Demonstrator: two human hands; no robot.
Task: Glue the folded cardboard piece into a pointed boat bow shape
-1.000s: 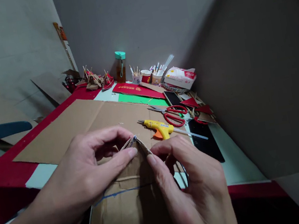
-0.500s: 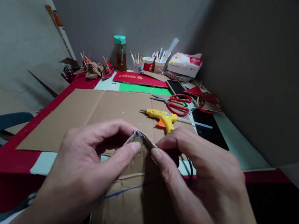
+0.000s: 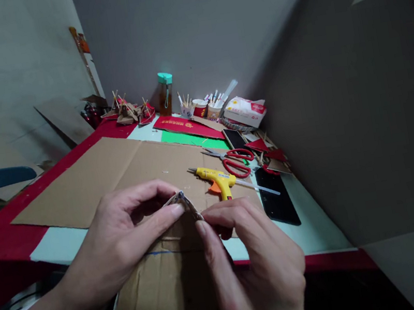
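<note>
A brown cardboard piece [image 3: 166, 292] with a blue pen line across it rises toward me from the table's near edge. My left hand [image 3: 126, 241] pinches its upper corner between thumb and forefinger. My right hand [image 3: 255, 262] pinches the same corner from the right, thumb and fingers pressed on the folded edge. The corner's tip [image 3: 181, 199] shows a pale torn layer between both hands. A yellow glue gun [image 3: 216, 178] lies just beyond my right hand.
A large flat cardboard sheet [image 3: 108, 176] covers the table's middle. Red scissors [image 3: 235, 161], a black phone [image 3: 275, 199], red and green paper [image 3: 187, 132], cups of sticks [image 3: 199, 108], a bottle [image 3: 166, 93] and small cardboard models [image 3: 127, 112] lie behind. A tall cardboard panel [image 3: 361, 115] stands at right.
Both hands stay pinched on the cardboard corner. The corner and hands sit slightly lower and further left in view as the camera shifts.
</note>
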